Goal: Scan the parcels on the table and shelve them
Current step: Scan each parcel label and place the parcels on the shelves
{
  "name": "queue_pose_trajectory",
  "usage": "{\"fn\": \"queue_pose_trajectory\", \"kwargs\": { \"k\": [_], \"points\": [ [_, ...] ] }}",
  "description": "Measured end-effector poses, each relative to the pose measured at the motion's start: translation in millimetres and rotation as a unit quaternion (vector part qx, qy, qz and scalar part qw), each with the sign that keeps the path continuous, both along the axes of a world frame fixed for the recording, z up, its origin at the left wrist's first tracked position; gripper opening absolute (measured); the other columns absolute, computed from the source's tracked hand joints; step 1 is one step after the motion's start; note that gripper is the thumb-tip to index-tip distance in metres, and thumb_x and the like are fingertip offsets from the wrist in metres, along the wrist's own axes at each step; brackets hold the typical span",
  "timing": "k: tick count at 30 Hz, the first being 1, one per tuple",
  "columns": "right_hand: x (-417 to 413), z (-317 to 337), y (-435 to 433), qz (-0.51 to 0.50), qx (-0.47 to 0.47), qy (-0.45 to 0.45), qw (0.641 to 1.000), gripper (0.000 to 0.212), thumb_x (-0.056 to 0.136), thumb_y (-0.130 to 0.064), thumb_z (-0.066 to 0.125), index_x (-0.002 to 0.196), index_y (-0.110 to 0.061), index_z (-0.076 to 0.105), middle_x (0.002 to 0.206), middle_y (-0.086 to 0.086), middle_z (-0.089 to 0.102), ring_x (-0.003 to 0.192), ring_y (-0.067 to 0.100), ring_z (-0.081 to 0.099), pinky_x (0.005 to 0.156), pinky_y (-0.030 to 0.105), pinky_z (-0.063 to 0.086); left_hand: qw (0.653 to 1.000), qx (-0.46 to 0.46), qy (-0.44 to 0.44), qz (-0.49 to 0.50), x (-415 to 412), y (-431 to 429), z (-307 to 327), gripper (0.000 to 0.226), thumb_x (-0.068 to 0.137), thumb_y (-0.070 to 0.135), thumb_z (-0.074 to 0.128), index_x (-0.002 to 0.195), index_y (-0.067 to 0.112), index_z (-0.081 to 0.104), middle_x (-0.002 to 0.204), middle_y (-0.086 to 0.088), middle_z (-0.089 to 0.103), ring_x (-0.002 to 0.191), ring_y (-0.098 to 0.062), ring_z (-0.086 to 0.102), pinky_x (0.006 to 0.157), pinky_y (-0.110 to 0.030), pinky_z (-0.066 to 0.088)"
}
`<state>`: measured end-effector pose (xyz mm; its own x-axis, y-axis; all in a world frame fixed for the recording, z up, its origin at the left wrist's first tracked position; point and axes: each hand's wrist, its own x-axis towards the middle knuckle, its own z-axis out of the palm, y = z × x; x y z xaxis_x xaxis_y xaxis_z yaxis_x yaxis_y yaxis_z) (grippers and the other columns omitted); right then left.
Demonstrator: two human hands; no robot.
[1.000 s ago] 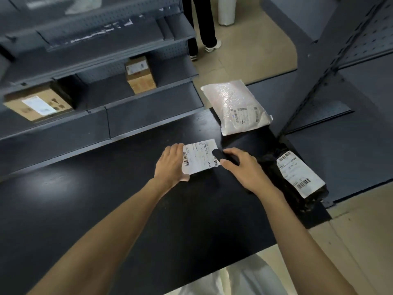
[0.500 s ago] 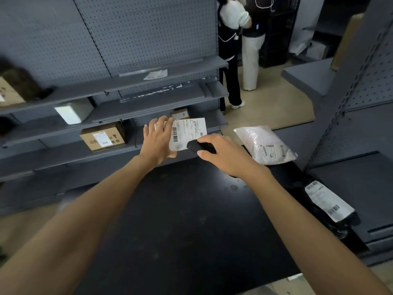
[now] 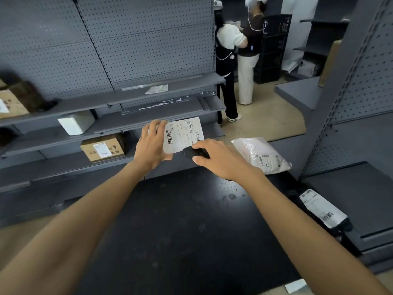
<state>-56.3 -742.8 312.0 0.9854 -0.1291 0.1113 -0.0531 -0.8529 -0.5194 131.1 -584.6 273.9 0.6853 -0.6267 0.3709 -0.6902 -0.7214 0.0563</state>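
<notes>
Above the bench (image 3: 180,231) my left hand (image 3: 152,143) grips the parcel (image 3: 184,133), right hand (image 3: 221,160) the scanner (image 3: 194,153); I'd aim squarely at its barcode (image 3: 169,136).

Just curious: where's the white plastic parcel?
In the head view, the white plastic parcel lies far right on the black table, beside the right hand.

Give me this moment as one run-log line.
left hand: holds labelled parcel raised | right hand: grips black scanner at its label | table: white parcel, black parcel
</notes>
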Motion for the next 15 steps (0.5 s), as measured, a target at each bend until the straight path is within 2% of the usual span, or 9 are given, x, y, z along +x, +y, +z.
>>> {"fn": "queue_pose_trajectory", "kwargs": {
  "k": [6,10,12,15],
  "points": [
    [-13.7,-19.9,-7.6,-0.020,0.034,0.028,0.999,0.030,0.095,-0.041,0.055,0.123,-0.029,0.059,0.117,-0.005,0.061,0.101,0.028,0.058,0.085,0.046,0.050,0.999,0.007,0.033,-0.018,-11.7,-9.8,-26.3,0.109,0.060,0.037,0.090,0.147,0.012,0.031,0.142,-0.011,0.036,0.131,-0.039,0.034,0.093,-0.057,0.050],
    [-32.3,-43.5,-16.5,-0.049,0.029,0.069,0.996,0.033,0.097,-0.036,0.056,0.125,-0.019,0.060,0.139,-0.001,0.056,0.112,0.026,0.058,0.091,0.045,0.050,0.996,0.008,0.087,-0.027,-26.2,-21.7,-54.1,0.108,0.058,0.035,0.091,0.146,0.018,0.031,0.143,-0.007,0.034,0.130,-0.037,0.035,0.091,-0.058,0.050],
    [-44.3,-55.6,-22.5,-0.070,0.030,0.086,0.993,0.036,0.098,-0.036,0.056,0.129,-0.016,0.059,0.141,0.001,0.055,0.117,0.026,0.056,0.091,0.041,0.049,0.993,0.004,0.116,-0.029,-37.3,-30.4,-65.2,0.106,0.058,0.034,0.091,0.145,0.021,0.031,0.142,-0.003,0.033,0.129,-0.035,0.036,0.086,-0.058,0.052],
    [-64.2,-70.2,-35.8,-0.108,0.034,0.102,0.988,0.042,0.098,-0.040,0.056,0.135,-0.021,0.055,0.141,0.000,0.054,0.120,0.025,0.055,0.087,0.039,0.043,0.989,0.003,0.143,-0.041,-57.3,-49.8,-78.4,0.104,0.059,0.036,0.090,0.145,0.023,0.031,0.141,0.000,0.033,0.129,-0.031,0.036,0.083,-0.055,0.052]
  ]
}}
